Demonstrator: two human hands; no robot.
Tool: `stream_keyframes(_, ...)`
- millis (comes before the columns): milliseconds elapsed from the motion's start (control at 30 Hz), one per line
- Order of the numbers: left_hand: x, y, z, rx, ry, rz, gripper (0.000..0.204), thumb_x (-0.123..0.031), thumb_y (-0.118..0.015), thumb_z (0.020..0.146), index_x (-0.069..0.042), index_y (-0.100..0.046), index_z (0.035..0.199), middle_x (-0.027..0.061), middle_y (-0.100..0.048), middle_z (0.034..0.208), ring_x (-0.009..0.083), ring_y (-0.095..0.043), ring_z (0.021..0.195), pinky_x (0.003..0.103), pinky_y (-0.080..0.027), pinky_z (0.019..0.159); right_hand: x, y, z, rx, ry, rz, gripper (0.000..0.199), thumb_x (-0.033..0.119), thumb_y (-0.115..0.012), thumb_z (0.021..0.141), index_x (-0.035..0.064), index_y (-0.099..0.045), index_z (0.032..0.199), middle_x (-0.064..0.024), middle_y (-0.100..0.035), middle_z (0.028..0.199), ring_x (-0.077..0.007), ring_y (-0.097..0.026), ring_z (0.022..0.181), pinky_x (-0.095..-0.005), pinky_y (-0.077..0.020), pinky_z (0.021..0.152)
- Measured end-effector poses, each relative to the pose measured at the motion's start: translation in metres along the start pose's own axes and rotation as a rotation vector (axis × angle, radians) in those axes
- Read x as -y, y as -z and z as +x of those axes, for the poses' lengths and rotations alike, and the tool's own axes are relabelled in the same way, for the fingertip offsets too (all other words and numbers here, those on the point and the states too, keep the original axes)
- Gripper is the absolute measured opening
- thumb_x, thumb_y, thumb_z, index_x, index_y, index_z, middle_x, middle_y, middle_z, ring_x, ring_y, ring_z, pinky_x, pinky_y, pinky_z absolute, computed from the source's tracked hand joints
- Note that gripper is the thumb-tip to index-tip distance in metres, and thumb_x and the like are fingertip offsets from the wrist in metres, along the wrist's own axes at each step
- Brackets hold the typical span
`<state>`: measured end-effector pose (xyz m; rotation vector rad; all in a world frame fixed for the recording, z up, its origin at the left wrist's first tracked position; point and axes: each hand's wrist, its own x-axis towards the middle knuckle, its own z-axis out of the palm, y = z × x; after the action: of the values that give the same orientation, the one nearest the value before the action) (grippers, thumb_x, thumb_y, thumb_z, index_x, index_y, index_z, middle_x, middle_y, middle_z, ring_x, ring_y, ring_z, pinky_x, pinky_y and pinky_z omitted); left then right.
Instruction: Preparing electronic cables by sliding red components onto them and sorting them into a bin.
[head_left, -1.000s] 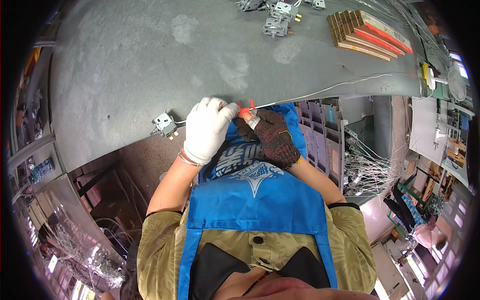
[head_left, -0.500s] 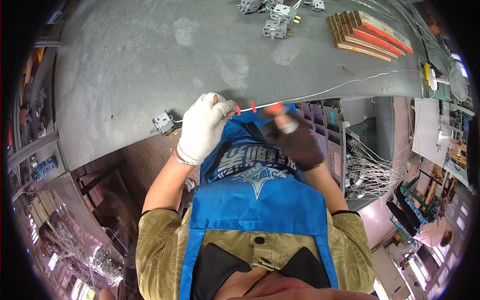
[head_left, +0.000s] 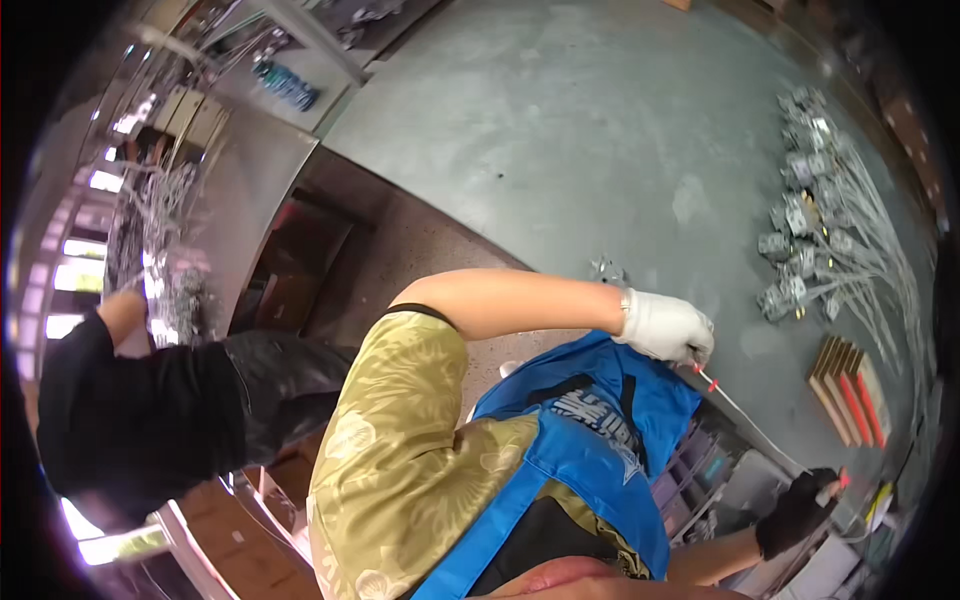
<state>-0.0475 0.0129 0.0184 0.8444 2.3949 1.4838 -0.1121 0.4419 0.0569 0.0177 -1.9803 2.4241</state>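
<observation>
A thin white round cable (head_left: 742, 409) runs along the near edge of the grey table (head_left: 560, 150), between the two hands, and it carries small bright-red strips (head_left: 713, 384) close to its left end in view. The left hand (head_left: 665, 327), in a white cloth glove, is closed and pinches the cable just beside these strips. The right hand (head_left: 797, 513), in a dark knitted glove, has its fingers bent, with a small red piece (head_left: 844, 481) at the tips; whether it also grips the cable, I cannot tell. The cable should be light, flexible and rather smooth, so a pinch beside the strips seems the proper hold. Near the left wrist lies a small silver metal unit (head_left: 608, 270); farther right, a pile of similar silver metal units (head_left: 795, 240) with pale wires, and brown boards with red edges (head_left: 848, 390).
</observation>
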Motion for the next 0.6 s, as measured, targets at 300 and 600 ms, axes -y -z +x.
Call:
stream_keyframes(300, -0.002, 0.056, -0.001, 0.204, 0.651, -0.646, 0.027, -0.029, -0.065, 0.090, -0.004, -0.071, 0.100, -0.0024, -0.061, 0.078, 0.0060, -0.050, 0.068, 0.022, -0.037, 0.055, 0.019, -0.021, 0.028, 0.331, -0.288, 0.757, 0.024, 0.020, -0.063, 0.092, 0.0062, -0.060, 0.111, -0.0061, -0.061, 0.101, -0.0195, -0.056, 0.090, -0.0357, -0.0469, 0.080)
stream_keyframes(600, -0.036, 0.027, 0.000, -0.128, 0.163, -0.084, 0.020, -0.015, -0.071, 0.088, -0.006, -0.067, 0.105, 0.0053, -0.068, 0.081, 0.0164, -0.062, 0.070, 0.030, -0.050, 0.064, 0.056, -0.075, -0.012, -0.114, 0.093, 0.210, 0.030, 0.022, -0.058, 0.100, 0.0072, -0.057, 0.126, 0.0028, -0.050, 0.080, -0.0088, -0.042, 0.062, -0.0224, -0.0349, 0.049)
